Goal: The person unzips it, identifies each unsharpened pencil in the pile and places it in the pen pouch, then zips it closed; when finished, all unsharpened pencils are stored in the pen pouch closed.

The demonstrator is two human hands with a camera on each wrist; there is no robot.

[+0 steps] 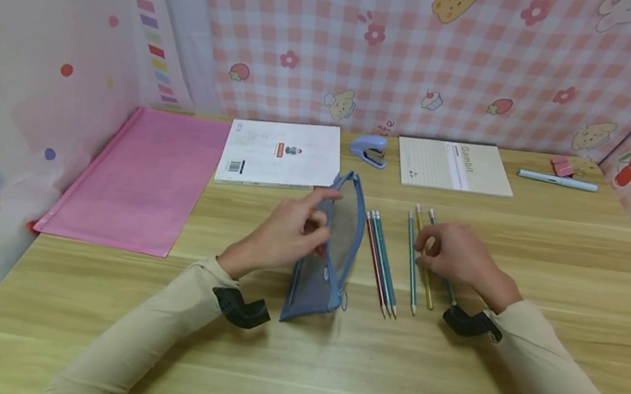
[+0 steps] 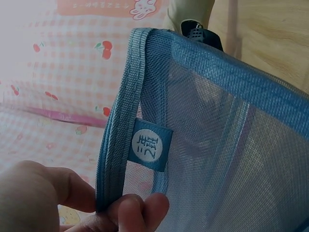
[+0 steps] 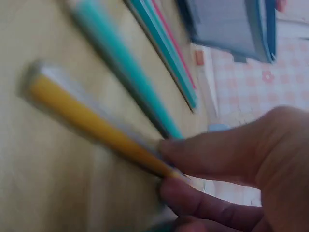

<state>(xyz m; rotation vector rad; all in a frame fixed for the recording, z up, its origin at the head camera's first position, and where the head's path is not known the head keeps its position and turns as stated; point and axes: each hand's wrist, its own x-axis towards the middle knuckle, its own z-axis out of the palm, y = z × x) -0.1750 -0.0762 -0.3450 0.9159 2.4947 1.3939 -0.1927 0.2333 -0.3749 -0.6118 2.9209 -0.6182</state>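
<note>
My left hand [image 1: 285, 230] grips the edge of a blue mesh pencil pouch [image 1: 308, 292], which stands up on the table with its zip open. In the left wrist view, thumb and fingers pinch the pouch's zip edge below a round-printed label [image 2: 150, 145]. My right hand [image 1: 461, 254] has a yellow pencil [image 3: 91, 116] between thumb and forefinger in the right wrist view. One teal pencil [image 1: 411, 267] lies just left of that hand. Another pencil [image 1: 432, 216] is partly hidden beneath it. Several red and teal pencils [image 1: 381, 262] lie side by side between pouch and right hand.
Along the back are a white book [image 1: 261, 147], a lilac stapler [image 1: 368, 148], a notepad [image 1: 444, 166], a light blue pen [image 1: 557, 181] and a pink clip [image 1: 562, 166]. A pink folder [image 1: 139, 176] lies at the left. Patterned cloth [image 1: 329, 34] hangs behind.
</note>
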